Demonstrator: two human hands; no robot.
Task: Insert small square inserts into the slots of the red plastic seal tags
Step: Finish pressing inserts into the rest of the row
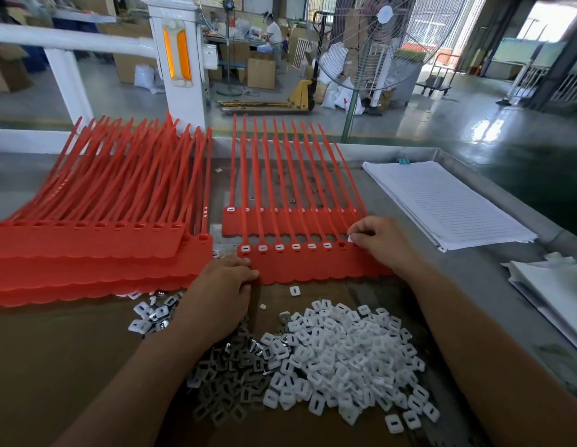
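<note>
**Seventh insert poised at its slot**

The right hand pinches a white insert between thumb and fingers, just right of an empty slot in the near strip of red tags. The six slots to its left already hold inserts. The left hand grips the strip's left end, fingers curled on its edge, steadying it on the bench.

The insert looks tilted in the fingers. Pressed in that way, it would likely jam or sit proud of the slot. If the left hand's grip slackens, the push could slide the strip and throw the slot out of line. A fumbled insert might drop among the tag tails or into the pile nearby. The right hand hides the strip's right end, so the slots there could be skipped unnoticed.
</note>
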